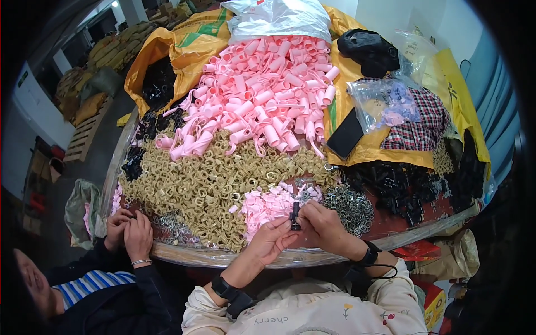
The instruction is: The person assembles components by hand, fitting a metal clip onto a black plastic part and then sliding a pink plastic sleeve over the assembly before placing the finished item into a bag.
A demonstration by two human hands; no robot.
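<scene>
L hand [272, 239] & R hand [325, 224] both pinch a small black part [295, 215], roughly upright above the table [192, 255]. Step looks like hand assembly; next prob. needs steady L grip, fine R fingertip work. Part's narrow w/ wider base, detail unclear. Beyond: pink tabs [267, 207], tan pcs [195, 180], pink tubes [271, 96].

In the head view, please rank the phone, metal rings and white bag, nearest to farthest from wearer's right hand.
1. Metal rings: just right of the right hand.
2. Phone: beyond, on the yellow sack.
3. White bag: far end, centre.
</scene>
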